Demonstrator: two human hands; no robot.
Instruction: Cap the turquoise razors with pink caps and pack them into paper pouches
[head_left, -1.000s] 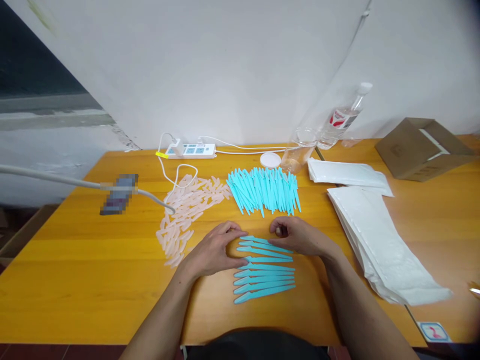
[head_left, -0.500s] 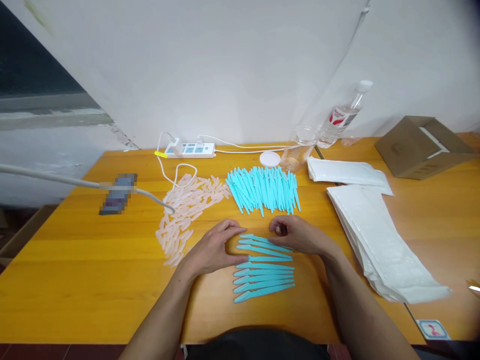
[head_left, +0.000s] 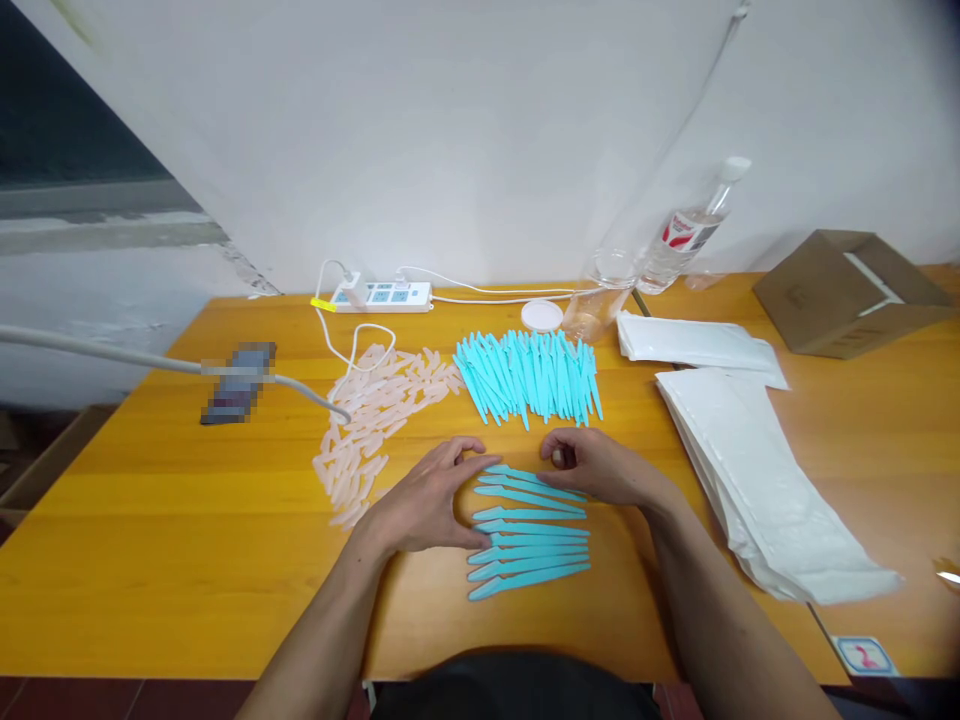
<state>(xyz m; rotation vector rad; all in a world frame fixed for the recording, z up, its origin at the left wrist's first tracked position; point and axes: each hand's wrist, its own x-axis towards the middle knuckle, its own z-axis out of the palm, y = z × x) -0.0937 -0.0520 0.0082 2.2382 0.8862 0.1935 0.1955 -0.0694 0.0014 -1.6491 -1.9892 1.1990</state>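
Several turquoise eyebrow razors (head_left: pixel 534 552) lie side by side in a row before me, heads to the left and thin handles to the right. My left hand (head_left: pixel 431 500) is open at their head ends. Its index finger reaches the far razor's head, while the thumb rests by a razor head lower in the row. My right hand (head_left: pixel 600 468) is at the far handles, its fingers curled but apart from the thumb, which touches the far razor. Beyond both hands lies a pile of more turquoise razors (head_left: pixel 525 375). Pale pink blade caps (head_left: pixel 367 420) are scattered to its left.
A white cable (head_left: pixel 112 350) crosses above a blurred phone (head_left: pixel 238 385) on the left. Behind stand a power strip (head_left: pixel 382 297), a round white lid (head_left: pixel 541 315), a clear jar (head_left: pixel 600 300) and a bottle (head_left: pixel 686 240). White packets (head_left: pixel 750 460) and a cardboard box (head_left: pixel 832 290) are right.
My left thumb has moved down the row toward a nearer razor head, and its index finger has shifted slightly right onto the far razor. My right hand is almost unchanged.
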